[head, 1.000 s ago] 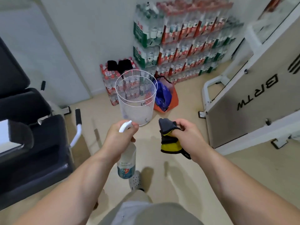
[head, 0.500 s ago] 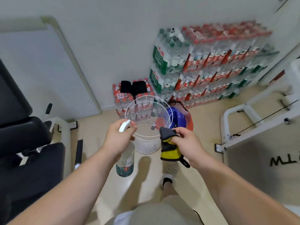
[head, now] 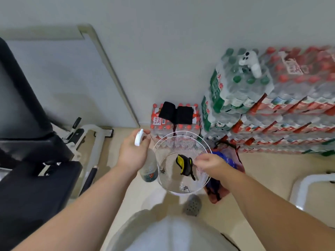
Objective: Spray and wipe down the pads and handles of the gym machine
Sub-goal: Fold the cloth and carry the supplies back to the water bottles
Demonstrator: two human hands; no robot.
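My left hand (head: 133, 153) grips a clear spray bottle (head: 149, 172) by its white trigger head, left of a clear mesh basket (head: 201, 184) on the floor. My right hand (head: 210, 163) reaches over the basket's rim. A yellow and black cloth (head: 184, 164) hangs inside the basket at my right fingertips; whether they still pinch it is unclear. The gym machine's black seat pad (head: 36, 189) and back pad (head: 16, 95) are at the left, with a black handle grip (head: 90, 177) beside them.
Stacked packs of water bottles (head: 272, 113) line the wall at the right. Black cloths (head: 175, 115) lie on a smaller pack. An orange bag (head: 233, 160) sits behind the basket. A white machine frame (head: 304, 183) curves at the right. My shoe (head: 192, 207) is below the basket.
I have stepped closer to the basket. My right hand moved over its rim and loosened from a fist, so the cloth now hangs inside it. The left hand keeps the bottle.
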